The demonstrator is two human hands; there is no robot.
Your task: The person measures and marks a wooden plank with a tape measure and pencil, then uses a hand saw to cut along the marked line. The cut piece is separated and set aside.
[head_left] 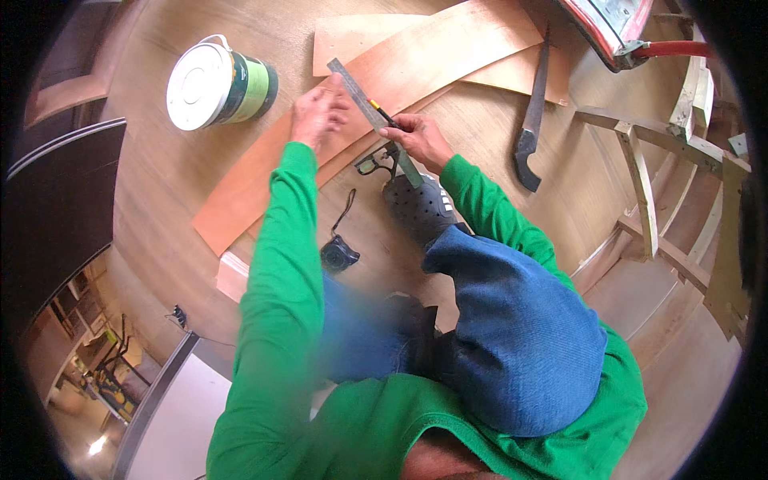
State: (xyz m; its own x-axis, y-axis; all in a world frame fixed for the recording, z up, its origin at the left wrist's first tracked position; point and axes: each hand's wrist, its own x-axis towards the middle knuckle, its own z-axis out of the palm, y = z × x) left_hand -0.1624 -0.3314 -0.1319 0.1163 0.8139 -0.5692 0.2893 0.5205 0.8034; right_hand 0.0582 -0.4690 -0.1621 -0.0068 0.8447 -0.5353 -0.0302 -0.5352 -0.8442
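Note:
My right hand [422, 140] is closed around the metal blade of a combination square [358, 97]. A slim black pen-like tool with a yellow band [384, 114] also sits in those fingers. The square's head [370, 165] hangs beneath the hand, beside my dark clog [416, 206]. My left hand [318, 118] is near the blade's far end, fingers loosely apart and slightly blurred; whether a fingertip touches the blade is unclear. Below both hands lies a long, curved, reddish-brown thin wood panel [264, 182], on top of another panel [364, 34].
A white-lidded paint bucket [200, 86] stands at the left. A handsaw [534, 120] lies at the right, its tip over the panels. A black tape measure [339, 254] rests near my legs. Curved wooden framing [640, 188] stands at the right; a dark panel [60, 228] is far left.

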